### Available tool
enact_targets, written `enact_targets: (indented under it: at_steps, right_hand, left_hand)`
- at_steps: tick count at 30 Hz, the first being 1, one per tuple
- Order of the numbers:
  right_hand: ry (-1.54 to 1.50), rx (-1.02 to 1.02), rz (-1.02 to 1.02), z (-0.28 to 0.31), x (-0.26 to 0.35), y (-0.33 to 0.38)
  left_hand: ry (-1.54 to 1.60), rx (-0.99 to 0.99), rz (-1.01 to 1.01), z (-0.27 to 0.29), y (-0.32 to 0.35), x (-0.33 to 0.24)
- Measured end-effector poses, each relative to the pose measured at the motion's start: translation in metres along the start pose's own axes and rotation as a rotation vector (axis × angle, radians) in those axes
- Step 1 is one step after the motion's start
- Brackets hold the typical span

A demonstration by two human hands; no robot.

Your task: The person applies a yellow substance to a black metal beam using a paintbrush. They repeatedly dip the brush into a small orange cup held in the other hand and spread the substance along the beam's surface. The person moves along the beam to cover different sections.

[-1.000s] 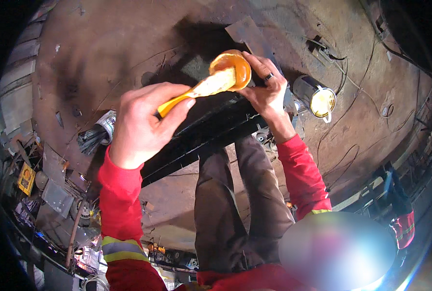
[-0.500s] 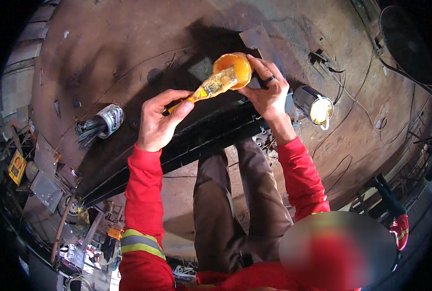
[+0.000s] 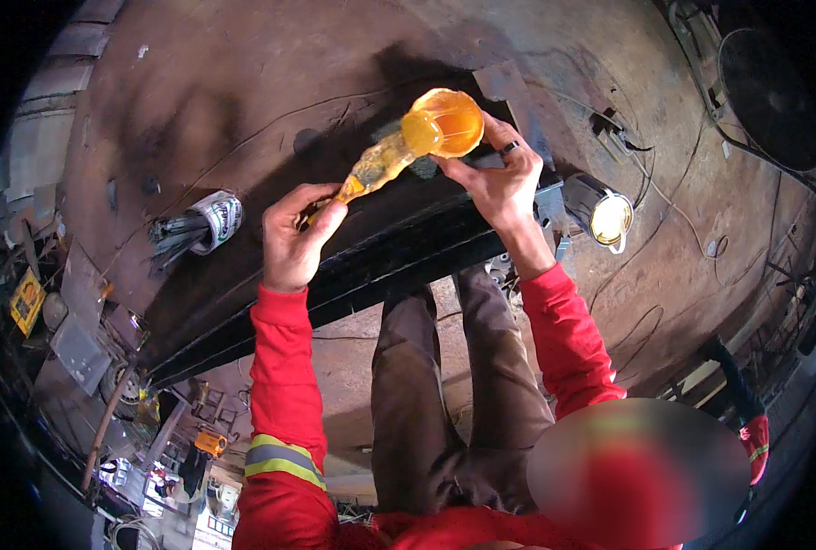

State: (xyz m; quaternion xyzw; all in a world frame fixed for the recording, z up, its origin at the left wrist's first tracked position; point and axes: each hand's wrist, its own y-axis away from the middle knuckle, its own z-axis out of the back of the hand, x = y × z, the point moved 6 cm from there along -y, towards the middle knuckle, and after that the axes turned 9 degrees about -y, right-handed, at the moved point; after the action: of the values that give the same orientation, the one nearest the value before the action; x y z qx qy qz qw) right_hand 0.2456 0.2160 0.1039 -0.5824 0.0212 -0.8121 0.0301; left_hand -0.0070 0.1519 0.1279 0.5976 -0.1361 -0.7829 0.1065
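Note:
My left hand (image 3: 298, 240) is closed round the thin yellow handle of a paintbrush (image 3: 377, 165). Smeared orange-yellow paint coats the brush, and a thick wet blob covers its bristle end. That end overlaps the left rim of a small round cup (image 3: 465, 121) with an orange, paint-wet inside. Thin strands of paint seem to run between bristles and cup. Gripping the cup from its right and lower side is my right hand (image 3: 507, 181), which wears a dark ring. Both hands are raised above a long black metal beam (image 3: 380, 252).
An open paint can (image 3: 609, 218) with a handle stands right of the beam. A light tub of dark rods (image 3: 217, 223) lies at left. Cables cross the brown floor (image 3: 243, 55). Scrap and a yellow sign (image 3: 27, 301) crowd the left edge; another person's red sleeve (image 3: 754, 438) shows at right.
The brush's bristle end has drawn back from inside the cup to its left rim, now carrying an orange blob. The cup has shifted slightly up and right, its opening turned more toward view.

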Motion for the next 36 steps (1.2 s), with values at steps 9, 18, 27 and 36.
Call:
enact_targets:
  at_steps: [9, 18, 27, 36]
  right_hand:
    - [-0.099, -0.052, -0.072, -0.004, 0.008, -0.002]
    - [-0.179, -0.048, -0.092, -0.015, 0.017, 0.005]
    - [-0.201, -0.11, -0.089, 0.007, 0.044, -0.005]
    - [-0.311, -0.141, -0.201, 0.037, 0.05, -0.012]
  left_hand:
    - [-0.094, -0.142, -0.073, 0.04, 0.011, -0.018]
    - [0.02, -0.107, -0.393, 0.049, -0.007, -0.117]
    - [-0.081, -0.096, -0.294, 0.036, -0.007, -0.131]
    - [-0.126, -0.1, -0.12, 0.01, 0.01, -0.074]
